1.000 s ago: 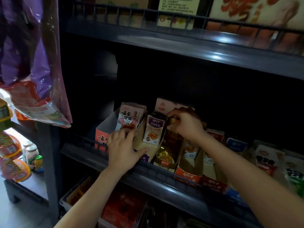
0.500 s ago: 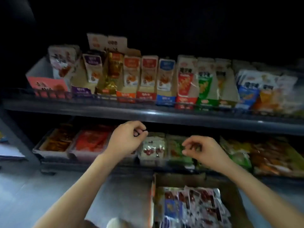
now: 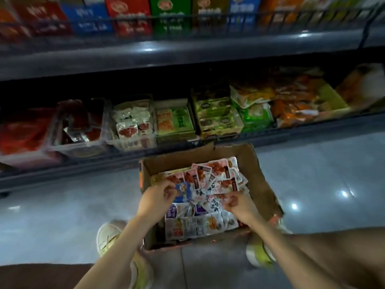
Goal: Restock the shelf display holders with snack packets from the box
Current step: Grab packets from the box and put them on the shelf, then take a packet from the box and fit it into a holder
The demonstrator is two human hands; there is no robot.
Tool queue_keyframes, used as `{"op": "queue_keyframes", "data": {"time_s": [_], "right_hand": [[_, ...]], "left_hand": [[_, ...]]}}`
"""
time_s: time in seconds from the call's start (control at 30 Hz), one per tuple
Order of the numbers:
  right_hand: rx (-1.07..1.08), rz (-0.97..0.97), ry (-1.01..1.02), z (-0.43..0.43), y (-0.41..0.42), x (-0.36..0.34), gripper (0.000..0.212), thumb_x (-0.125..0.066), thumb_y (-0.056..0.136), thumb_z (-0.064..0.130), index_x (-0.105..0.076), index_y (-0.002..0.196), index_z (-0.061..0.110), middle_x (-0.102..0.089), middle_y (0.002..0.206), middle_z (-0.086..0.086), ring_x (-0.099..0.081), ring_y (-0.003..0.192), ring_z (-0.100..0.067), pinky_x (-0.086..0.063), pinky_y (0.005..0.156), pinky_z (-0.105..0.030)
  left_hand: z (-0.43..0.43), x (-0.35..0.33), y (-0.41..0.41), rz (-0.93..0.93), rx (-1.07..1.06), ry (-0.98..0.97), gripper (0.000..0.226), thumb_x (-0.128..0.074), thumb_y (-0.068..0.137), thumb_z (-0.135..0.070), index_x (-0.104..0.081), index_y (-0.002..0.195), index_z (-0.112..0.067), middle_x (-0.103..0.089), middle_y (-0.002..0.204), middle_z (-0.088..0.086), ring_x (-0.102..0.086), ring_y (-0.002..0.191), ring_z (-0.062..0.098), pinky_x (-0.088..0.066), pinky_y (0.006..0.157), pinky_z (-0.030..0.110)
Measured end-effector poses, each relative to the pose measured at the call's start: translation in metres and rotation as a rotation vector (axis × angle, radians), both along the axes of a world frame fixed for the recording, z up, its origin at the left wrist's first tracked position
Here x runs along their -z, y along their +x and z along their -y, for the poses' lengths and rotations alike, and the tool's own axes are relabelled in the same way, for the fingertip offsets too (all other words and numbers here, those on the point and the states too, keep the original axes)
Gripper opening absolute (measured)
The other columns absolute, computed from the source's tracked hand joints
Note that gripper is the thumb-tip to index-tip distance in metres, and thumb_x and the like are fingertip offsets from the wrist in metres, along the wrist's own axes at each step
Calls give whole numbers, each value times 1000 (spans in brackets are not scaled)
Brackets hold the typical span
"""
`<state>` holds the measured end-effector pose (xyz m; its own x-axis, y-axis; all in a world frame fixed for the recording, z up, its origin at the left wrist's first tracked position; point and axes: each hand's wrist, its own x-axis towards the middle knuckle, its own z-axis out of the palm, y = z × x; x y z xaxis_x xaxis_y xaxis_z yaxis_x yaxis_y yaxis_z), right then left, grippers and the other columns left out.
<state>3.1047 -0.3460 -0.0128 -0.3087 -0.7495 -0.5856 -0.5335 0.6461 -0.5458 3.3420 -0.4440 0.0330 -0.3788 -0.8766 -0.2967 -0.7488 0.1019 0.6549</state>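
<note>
Both hands had dropped into the cardboard box (image 3: pixel 259 174). The left hand (image 3: pixel 155 198) pinched a blue packet (image 3: pixel 184 189). The right hand (image 3: pixel 239 206) curled among packets, its grasp unclear.

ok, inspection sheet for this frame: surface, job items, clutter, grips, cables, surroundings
surface: glossy tiled floor; the cardboard box stands on it.
job's things: box open, holds loose snack packets; display holders on the upper shelf, blurred.
clutter: nothing seen.
grips: left hand pinches a blue packet in the box; right hand curled among the packets, hold unclear.
cables: nothing seen.
surroundings: lower shelf trays of packets; shoes beside the box; dim light.
</note>
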Motion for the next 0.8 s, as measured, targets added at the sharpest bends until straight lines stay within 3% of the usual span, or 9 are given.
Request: {"op": "queue_keyframes", "data": {"time_s": [0.07, 0.17, 0.27, 0.33, 0.4, 0.47, 0.6, 0.7, 0.8], "right_hand": [[24, 19, 24, 4, 6, 26, 29, -66, 88, 17, -61, 115, 8, -63, 90, -2, -60, 93, -17, -46, 77, -16], [10, 14, -6, 20, 29, 53, 45, -63, 90, 26, -52, 131, 10, -60, 125, -4, -58, 115, -20, -45, 91, -24], [33, 94, -91, 46, 59, 77, 50, -63, 91, 24, -47, 137, 13, -54, 135, -2, -51, 124, -18, -40, 97, -23], [45, 72, -126, 66, 77, 94, 45, -64, 89, 23, -53, 131, 14, -60, 126, 0, -57, 118, -18, -45, 92, -25], [73, -11, -111, 82, 92, 108, 35, -65, 88, 34, -59, 117, 15, -68, 107, -1, -65, 98, -19, -53, 72, -29], [71, -156, -36, 93, 103, 116, 37, -61, 88, 43, -56, 109, 13, -68, 96, -3, -66, 86, -20, -43, 58, -27], [167, -262, -38, 95, 110, 123, 21, -56, 94, 30, -60, 102, 11, -67, 86, -4, -64, 73, -19, -36, 51, -24], [273, -49, -167, 81, 92, 116, 9, -62, 91, 20, -64, 87, 13, -64, 74, -1, -58, 64, -15, -37, 48, -25], [288, 194, -252, 62, 61, 85, 5, -65, 88, 11, -69, 86, 10, -69, 76, -4, -66, 72, -21, -51, 63, -36]], "left_hand": [[-5, 20, 2, -11, -54, -12, 16, -60, 89, -16, -66, 105, -18, -65, 95, -6, -63, 88, 14, -43, 69, 21], [-7, 41, 11, -42, -210, -42, 21, -61, 87, -8, -66, 102, -21, -63, 92, -10, -59, 83, 9, -40, 65, 12], [-4, 57, 19, -117, -382, 3, 28, -63, 85, -2, -63, 103, -23, -64, 88, -14, -59, 83, 7, -42, 72, 15], [-2, 66, 24, -157, -453, 38, 28, -65, 86, -5, -62, 106, -23, -66, 89, -12, -60, 86, 4, -44, 76, 19], [-1, 72, 26, -159, -447, 53, 27, -66, 85, -8, -62, 107, -23, -67, 90, -11, -60, 88, 0, -43, 76, 15], [1, 76, 28, -159, -424, 52, 27, -67, 84, -8, -63, 106, -23, -67, 91, -10, -60, 89, 0, -44, 76, 15], [5, 77, 28, -150, -444, 61, 24, -65, 86, -8, -64, 103, -24, -68, 93, -11, -59, 88, -3, -44, 75, 14], [8, 77, 27, -118, -450, 69, 21, -64, 88, -12, -65, 102, -28, -67, 94, -11, -59, 89, 1, -42, 71, 14], [10, 72, 21, -128, -415, 84, 21, -65, 87, -14, -63, 101, -29, -67, 96, -11, -61, 92, 8, -44, 73, 16]]}}
